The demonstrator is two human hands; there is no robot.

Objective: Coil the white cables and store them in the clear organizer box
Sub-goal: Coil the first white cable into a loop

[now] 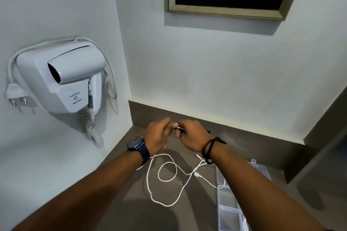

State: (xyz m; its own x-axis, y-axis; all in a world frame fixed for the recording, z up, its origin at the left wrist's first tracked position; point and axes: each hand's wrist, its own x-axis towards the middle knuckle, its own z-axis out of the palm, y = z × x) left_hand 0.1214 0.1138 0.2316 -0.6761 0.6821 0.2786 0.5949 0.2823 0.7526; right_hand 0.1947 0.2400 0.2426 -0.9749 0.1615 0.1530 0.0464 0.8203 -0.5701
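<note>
Pinching thin white cable (170,165), both hands (176,134) meet above grey counter (244,142).

Hotel rm: wall-hung hair dryer (62,78)

Both forearms are bare, with no sleeve showing anywhere along them up to the lower edge of the view. The left hand (158,136) has a wristwatch (138,147) strapped just behind it, with a round dark blue face and a dark, ridged band of linked segments that wraps the wrist. The right hand (193,136) has bracelets (209,149) behind it: a thin red thread lying next to a thicker black cord looped twice around the wrist, with a knotted end that sticks out toward the wall.
</note>
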